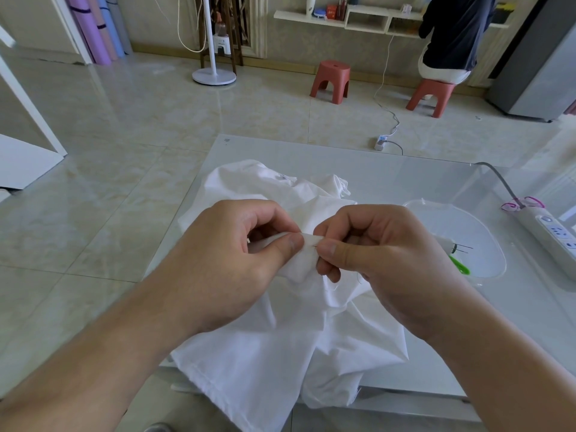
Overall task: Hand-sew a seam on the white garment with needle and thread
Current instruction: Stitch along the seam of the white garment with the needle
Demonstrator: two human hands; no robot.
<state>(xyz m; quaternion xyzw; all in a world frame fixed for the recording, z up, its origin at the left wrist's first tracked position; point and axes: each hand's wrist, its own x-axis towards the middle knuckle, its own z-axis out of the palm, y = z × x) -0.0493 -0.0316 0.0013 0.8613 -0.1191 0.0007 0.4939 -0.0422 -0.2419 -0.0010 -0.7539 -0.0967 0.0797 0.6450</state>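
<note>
A white garment [280, 347] lies crumpled on a pale glossy worktop [389, 169], spreading from the centre of the view down to 6 o'clock, where its hem hangs over the near edge. Both hands meet just above the centre over a raised fold of the cloth. The left hand [230, 260], coming in from 8 o'clock, pinches the fold between thumb and curled forefinger, the other fingers tucked under. The right hand [383, 260], coming in from 4 o'clock, has its fingers curled and its thumb pressed against the forefinger, pinching a thin needle [315, 244] whose short dark tip shows at the edge of the fold between the two thumbs; the two hands almost touch there. A faint thread [360, 277] shows just below the right hand, too fine to follow. At 3 o'clock, just beside the right hand, a clear plastic tray [486, 232] sits on the worktop, holding two more needles [464, 248] and a small green tool [459, 265] of a kind I cannot tell. Further toward 3 o'clock a white power strip [554, 235] lies near the worktop's right edge, its grey cable bound with pink bands. Beyond the worktop, at 12 to 1 o'clock on the tiled floor, stand two red plastic stools [331, 81], a person in dark clothing sitting on the right one, facing a wall shelf [311, 17]. A white fan stand [213, 77] stands at 11 o'clock.
</note>
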